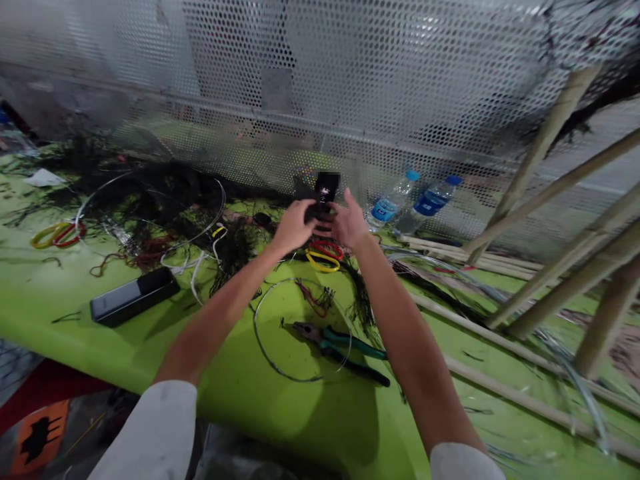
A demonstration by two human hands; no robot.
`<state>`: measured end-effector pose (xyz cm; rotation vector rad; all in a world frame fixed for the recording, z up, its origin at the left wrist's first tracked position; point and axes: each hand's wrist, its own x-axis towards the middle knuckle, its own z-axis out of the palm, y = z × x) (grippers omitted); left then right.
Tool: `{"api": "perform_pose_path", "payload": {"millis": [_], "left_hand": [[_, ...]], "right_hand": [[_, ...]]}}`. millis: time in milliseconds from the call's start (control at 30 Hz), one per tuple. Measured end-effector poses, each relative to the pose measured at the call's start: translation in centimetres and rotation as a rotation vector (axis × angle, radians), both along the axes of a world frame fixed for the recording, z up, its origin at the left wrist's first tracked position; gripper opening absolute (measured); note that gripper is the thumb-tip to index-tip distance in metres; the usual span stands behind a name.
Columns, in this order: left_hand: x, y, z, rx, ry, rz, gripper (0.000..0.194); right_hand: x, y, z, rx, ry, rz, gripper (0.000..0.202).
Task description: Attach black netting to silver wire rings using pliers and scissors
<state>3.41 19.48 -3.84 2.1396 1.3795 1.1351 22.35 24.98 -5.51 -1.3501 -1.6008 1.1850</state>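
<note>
Both arms stretch forward over the green table towards a small dark device with a lit spot, perhaps a phone point(327, 188), upright near the mesh. My left hand point(293, 225) is at its left, thumb and fingers apart beside a dark piece below the device. On the other side, my right hand point(350, 221) is open, thumb raised and fingers spread towards the same dark piece. Scissors with red and yellow handles point(324, 261) lie just below the hands. Nearer me, pliers with green and black handles point(325, 337) lie across a loop of thin wire point(257, 333).
A perforated metal panel point(320, 133) stands behind the table point(240, 400). Two water bottles point(384, 208) point(431, 200) are at right, with wooden poles point(530, 167). Leftward are a black power bank point(135, 297), a white cable point(195, 283), and other scissors point(57, 235).
</note>
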Motion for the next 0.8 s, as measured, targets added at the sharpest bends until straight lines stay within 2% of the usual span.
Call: {"api": "perform_pose_path", "payload": {"millis": [67, 100, 167, 200, 233, 300, 333, 433, 533, 600, 700, 800], "left_hand": [[2.3, -2.4, -0.6, -0.007, 0.027, -0.217, 0.043], [2.8, -3.4, -0.7, -0.02, 0.034, -0.308, 0.055], [2.7, -4.8, -0.3, -0.044, 0.031, -0.454, 0.074], [2.1, -5.2, 0.2, -0.056, 0.015, -0.501, 0.072], [1.4, -5.3, 0.8, -0.064, -0.013, -0.519, 0.062], [-0.3, -5.0, 2.1, -0.056, -0.115, -0.462, 0.034], [-1.1, -4.6, 2.7, -0.037, -0.188, -0.387, 0.028], [-1.6, -3.6, 4.2, -0.008, -0.416, -0.219, 0.042], [0.2, -3.5, 4.9, -0.038, -0.563, -0.244, 0.056], [1.6, -3.9, 5.1, -0.039, -0.648, -0.29, 0.052], [2.2, -4.2, 5.2, -0.031, -0.791, -0.294, 0.049], [0.6, -4.0, 5.5, -0.038, -0.906, -0.269, 0.055]], "right_hand": [[0.2, 0.0, 1.0, -0.032, 0.065, 0.025, 0.041], [0.5, -0.2, 1.4, -0.037, 0.091, 0.028, 0.038], [1.3, -0.9, 1.9, -0.019, 0.141, 0.019, 0.036], [1.9, -1.5, 2.2, 0.006, 0.169, 0.01, 0.037], [2.5, -2.2, 2.5, 0.041, 0.2, -0.001, 0.037], [3.8, -3.8, 3.1, 0.135, 0.258, -0.022, 0.039], [4.3, -4.7, 3.5, 0.186, 0.279, -0.028, 0.041], [4.7, -7.1, 4.6, 0.321, 0.288, -0.014, 0.051], [3.7, -9.2, 5.4, 0.426, 0.223, 0.017, 0.063], [2.8, -10.4, 6.0, 0.506, 0.161, 0.027, 0.066], [2.4, -12.0, 6.9, 0.653, 0.056, -0.019, 0.052], [3.8, -12.8, 7.7, 0.758, 0.021, -0.154, 0.04]]}}
